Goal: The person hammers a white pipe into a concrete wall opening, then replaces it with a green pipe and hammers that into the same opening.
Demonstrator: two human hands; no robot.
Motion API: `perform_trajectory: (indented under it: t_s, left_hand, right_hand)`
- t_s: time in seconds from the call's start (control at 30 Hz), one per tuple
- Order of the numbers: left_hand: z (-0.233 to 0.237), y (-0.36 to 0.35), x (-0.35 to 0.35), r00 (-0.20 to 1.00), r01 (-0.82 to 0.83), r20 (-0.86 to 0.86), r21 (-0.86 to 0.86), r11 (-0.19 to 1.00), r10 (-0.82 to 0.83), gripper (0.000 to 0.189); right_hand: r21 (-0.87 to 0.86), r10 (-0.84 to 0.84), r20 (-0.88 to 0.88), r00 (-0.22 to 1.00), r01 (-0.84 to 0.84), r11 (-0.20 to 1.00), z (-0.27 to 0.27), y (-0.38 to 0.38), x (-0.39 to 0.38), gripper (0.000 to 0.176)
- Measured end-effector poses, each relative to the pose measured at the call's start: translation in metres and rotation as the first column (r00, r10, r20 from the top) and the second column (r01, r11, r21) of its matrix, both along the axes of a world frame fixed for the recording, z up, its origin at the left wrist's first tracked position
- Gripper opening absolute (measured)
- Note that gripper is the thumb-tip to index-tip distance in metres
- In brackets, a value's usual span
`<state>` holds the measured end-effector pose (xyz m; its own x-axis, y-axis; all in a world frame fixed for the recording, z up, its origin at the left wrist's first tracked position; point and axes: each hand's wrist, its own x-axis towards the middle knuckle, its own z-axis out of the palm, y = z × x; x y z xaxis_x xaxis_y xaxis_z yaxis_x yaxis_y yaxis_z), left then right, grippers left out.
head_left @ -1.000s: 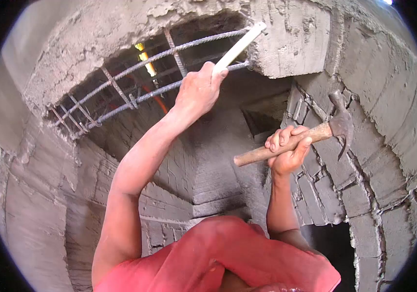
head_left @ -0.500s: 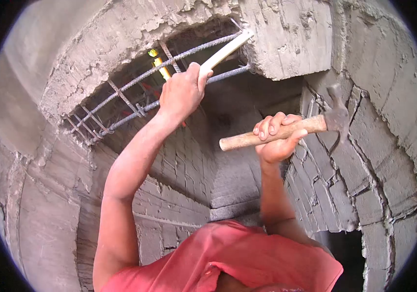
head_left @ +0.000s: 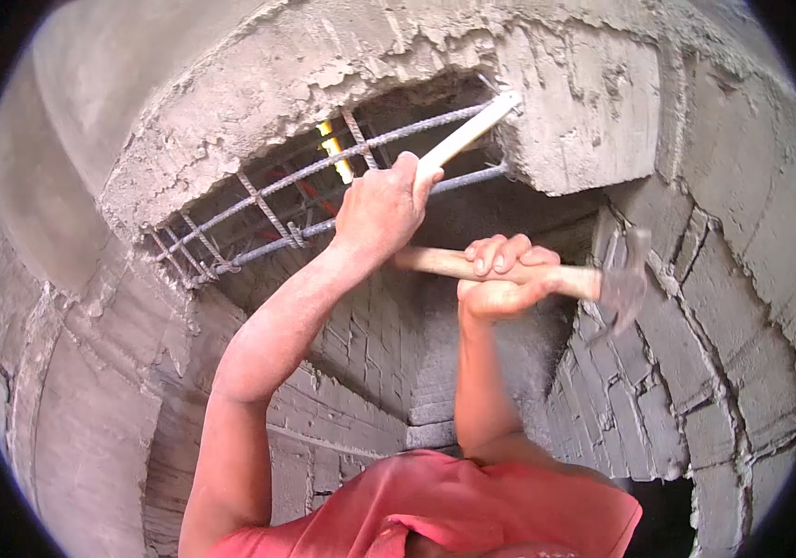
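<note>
My left hand (head_left: 379, 209) is closed around a pale straight bar (head_left: 468, 138), which looks like a chisel. The bar slants up to the right, and its far end meets the broken edge of the concrete (head_left: 593, 112). A claw hammer (head_left: 623, 286) with a wooden handle is in my right hand (head_left: 510, 277), fingers wrapped round the middle of the handle. The hammer head points right and is slightly blurred. Its handle's butt end passes close to my left wrist. The hammer is apart from the bar.
Steel reinforcing bars (head_left: 272, 181) cross the opening in the concrete, with a yellow piece (head_left: 333, 149) behind them. Rough grey block walls (head_left: 696, 344) with mortar ridges stand around. A dark gap (head_left: 663, 511) shows at lower right.
The hammer and my right hand have moved left and slightly down, bringing the handle's end beside my left wrist. The view has shifted a little; my left hand still holds the bar against the edge.
</note>
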<state>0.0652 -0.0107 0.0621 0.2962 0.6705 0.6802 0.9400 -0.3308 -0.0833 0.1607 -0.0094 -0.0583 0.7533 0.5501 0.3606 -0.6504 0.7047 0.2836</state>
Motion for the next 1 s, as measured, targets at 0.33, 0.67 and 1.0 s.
perform_trajectory:
  t_s: [0.33,0.67,1.0]
  left_hand:
    - [-0.003,0.010,-0.004,0.994,0.108,0.038,-0.032,0.994,-0.107,0.028]
    - [-0.009,0.007,0.003,0.979,0.167,0.133,-0.071,0.983,-0.157,0.033]
    - [-0.009,0.005,0.010,0.938,0.272,0.235,-0.045,0.961,-0.254,0.036]
  right_hand:
    - [0.044,0.002,0.229,0.973,-0.012,0.999,0.013,-0.016,0.036,0.034]
    - [-0.064,0.288,0.333,0.898,-0.283,0.957,0.004,-0.014,0.084,0.036]
    - [-0.359,0.204,0.651,0.731,0.060,0.931,0.014,0.009,0.072,0.027]
